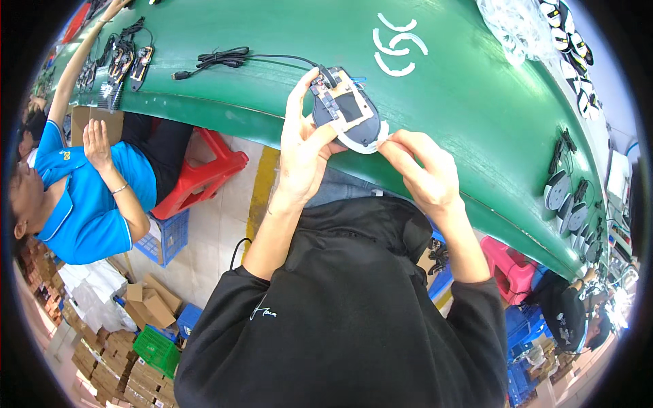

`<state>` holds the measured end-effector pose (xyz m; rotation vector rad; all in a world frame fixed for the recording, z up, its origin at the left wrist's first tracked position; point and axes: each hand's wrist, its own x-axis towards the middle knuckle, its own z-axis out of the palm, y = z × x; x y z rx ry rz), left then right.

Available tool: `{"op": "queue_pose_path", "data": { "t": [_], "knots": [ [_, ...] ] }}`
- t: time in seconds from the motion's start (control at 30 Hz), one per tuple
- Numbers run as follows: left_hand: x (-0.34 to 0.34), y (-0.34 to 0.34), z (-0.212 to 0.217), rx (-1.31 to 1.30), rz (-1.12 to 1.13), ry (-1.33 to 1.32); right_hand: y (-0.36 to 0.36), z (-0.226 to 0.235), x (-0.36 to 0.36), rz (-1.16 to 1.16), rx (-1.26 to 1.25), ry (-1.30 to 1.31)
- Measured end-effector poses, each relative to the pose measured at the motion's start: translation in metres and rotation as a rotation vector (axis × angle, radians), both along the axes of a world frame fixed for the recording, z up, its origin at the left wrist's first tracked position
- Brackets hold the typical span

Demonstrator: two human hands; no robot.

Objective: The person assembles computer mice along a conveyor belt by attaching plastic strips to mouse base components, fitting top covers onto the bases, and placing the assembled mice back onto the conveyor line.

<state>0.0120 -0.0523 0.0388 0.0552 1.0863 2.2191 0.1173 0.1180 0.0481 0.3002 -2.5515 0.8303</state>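
My left hand (pixel 303 146) grips an opened computer mouse base (pixel 350 109) by its left side. A circuit board with a dark square shows on top of the black base. A black cable runs from the base to a coiled bundle (pixel 228 58) with a plug on the green bench. Along the base's near rim lies a curved white strip (pixel 364 145). My right hand (pixel 422 163) pinches the strip's right end between thumb and fingers. Several similar curved white strips (pixel 394 46) lie on the bench beyond the mouse base.
The green bench (pixel 272 88) curves across the view. More mouse bases with cables (pixel 122 58) lie at the far left, others (pixel 564 194) at the right. A plastic bag (pixel 513 27) with white parts sits at the far right. A person in blue (pixel 95 190) works at left, near a red stool (pixel 207 173).
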Motion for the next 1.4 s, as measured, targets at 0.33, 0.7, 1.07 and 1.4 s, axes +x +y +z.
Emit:
{"op": "queue_pose_path", "data": {
  "t": [0.33, 0.7, 1.07, 1.4],
  "knots": [
    [0.0, -0.004, -0.006, -0.036, 0.008, 0.207, -0.021, 0.003, -0.013, -0.188, -0.537, -0.191],
    [0.003, 0.002, -0.007, -0.051, 0.047, 0.237, -0.039, 0.005, -0.023, -0.518, -1.179, -0.482],
    [-0.006, -0.001, -0.015, 0.075, 0.012, -0.093, -0.053, -0.003, -0.018, -0.521, -1.314, -0.705],
    [-0.009, -0.016, -0.012, 0.008, -0.165, -0.17, -0.002, 0.034, -0.1, -0.18, -0.635, -0.67]
  ]
}}
